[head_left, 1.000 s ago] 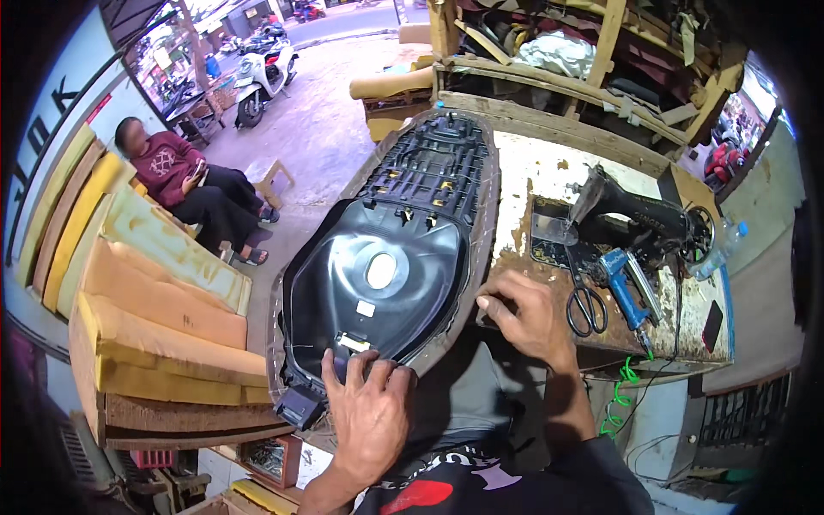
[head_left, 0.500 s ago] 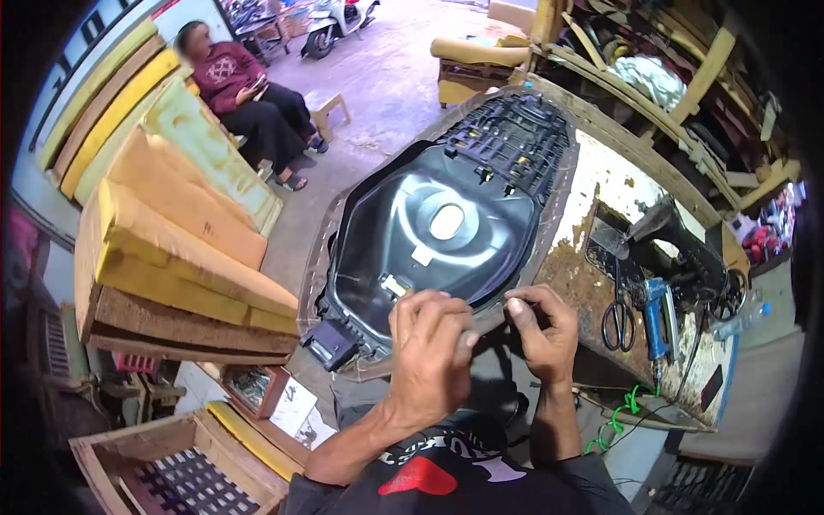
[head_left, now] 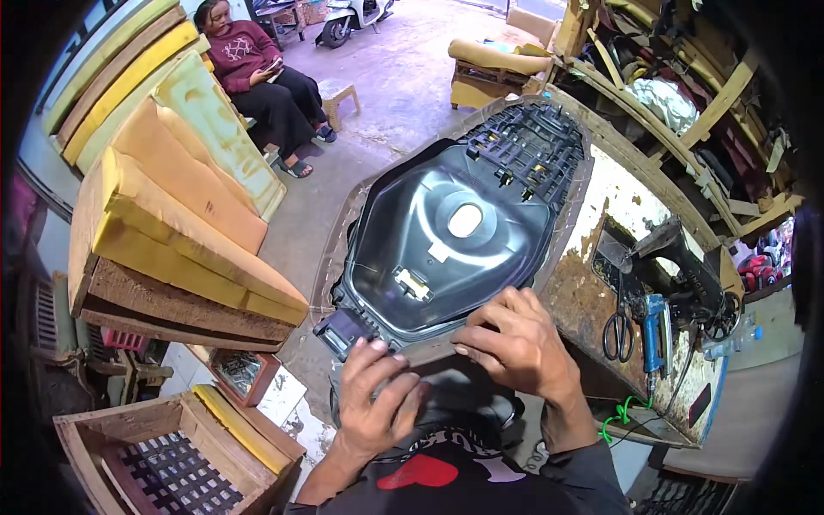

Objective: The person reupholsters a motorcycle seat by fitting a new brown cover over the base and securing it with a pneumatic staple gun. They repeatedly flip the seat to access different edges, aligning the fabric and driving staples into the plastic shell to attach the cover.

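An upturned motorcycle seat (head_left: 463, 221) with a black plastic base lies before me, grey cover material (head_left: 343, 240) folded up round it and running along its rim. My left hand (head_left: 378, 396), fingers curled, is at the near end beside a black bracket (head_left: 339, 328); what it grips, if anything, is hidden. My right hand (head_left: 515, 343) pinches the cover's near edge, right of the left hand. To the right, scissors (head_left: 618, 336) and a blue air staple gun (head_left: 654, 335) lie on the worn bench (head_left: 580, 283) beside a black sewing machine (head_left: 669, 257).
A seated person (head_left: 262, 77) holds a phone. Foam-padded pieces (head_left: 184, 232) stand at the left, a wooden webbed frame (head_left: 103, 429) below them. A timber rack (head_left: 661, 112) rises at the back right, an armchair (head_left: 498, 60) behind. A green coiled hose (head_left: 622, 412) hangs from the bench.
The view has shifted. My left hand has moved left toward the bracket, away from my right hand; my right hand has shifted left along the rim, its fingers bent over the cover edge.
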`<state>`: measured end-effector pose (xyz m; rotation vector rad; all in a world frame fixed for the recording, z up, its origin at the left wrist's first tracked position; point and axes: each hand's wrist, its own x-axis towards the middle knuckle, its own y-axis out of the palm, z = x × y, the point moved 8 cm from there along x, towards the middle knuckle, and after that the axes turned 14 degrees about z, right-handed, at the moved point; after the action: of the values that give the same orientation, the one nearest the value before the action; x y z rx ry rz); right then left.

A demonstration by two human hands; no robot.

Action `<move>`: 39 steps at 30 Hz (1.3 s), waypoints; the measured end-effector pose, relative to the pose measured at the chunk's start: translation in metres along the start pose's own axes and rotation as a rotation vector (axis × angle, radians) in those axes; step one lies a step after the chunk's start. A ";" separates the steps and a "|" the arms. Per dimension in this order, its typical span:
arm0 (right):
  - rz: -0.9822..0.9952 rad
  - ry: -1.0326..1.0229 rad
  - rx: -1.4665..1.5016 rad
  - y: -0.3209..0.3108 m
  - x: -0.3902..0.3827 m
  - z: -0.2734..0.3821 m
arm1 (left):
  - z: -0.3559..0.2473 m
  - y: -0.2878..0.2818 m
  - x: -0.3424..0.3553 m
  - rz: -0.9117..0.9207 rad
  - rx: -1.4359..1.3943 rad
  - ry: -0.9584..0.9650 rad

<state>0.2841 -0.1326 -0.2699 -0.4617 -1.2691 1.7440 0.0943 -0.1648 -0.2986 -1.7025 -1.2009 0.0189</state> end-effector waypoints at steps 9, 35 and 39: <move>-0.337 0.276 0.070 -0.007 -0.016 -0.015 | 0.020 0.001 -0.001 0.042 0.197 -0.287; -0.156 0.338 -0.072 -0.028 0.007 0.023 | 0.043 0.008 -0.021 -0.050 0.184 -0.153; 0.317 0.027 0.101 0.009 0.008 0.054 | 0.044 0.010 -0.018 -0.038 0.199 -0.122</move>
<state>0.2363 -0.1571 -0.2548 -0.6526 -1.1276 2.0480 0.0696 -0.1463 -0.3363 -1.5216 -1.2767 0.2148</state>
